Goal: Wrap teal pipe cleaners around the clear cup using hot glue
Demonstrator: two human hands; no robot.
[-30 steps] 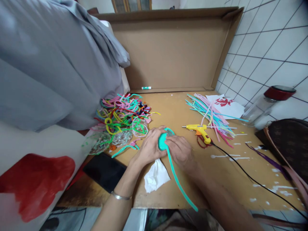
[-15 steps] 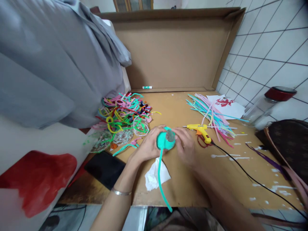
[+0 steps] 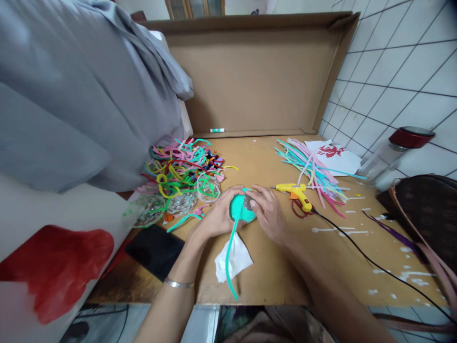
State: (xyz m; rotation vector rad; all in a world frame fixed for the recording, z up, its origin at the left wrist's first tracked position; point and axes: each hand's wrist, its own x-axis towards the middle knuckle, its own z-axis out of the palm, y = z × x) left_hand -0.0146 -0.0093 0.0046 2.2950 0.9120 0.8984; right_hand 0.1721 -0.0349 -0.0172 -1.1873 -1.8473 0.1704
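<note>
The left hand [image 3: 220,214] grasps the green round piece [image 3: 236,206] from its left side, with the fingers curved around it. The piece is above the near part of the table [image 3: 274,281], between the two hands. The right hand [image 3: 268,213] has its fingers at the grey part [image 3: 247,204] of this piece; whether it pinches or only touches, I cannot tell. Half a second ago, these fingers were more to the right side, and more of the grey part was visible. The green strip [image 3: 227,259] has also changed: one second ago its free end pointed to the lower right, and now it hangs in front of the white tissue [image 3: 242,257]. The yellow glue gun [image 3: 301,194] has stayed on the table, right of the hands.
</note>
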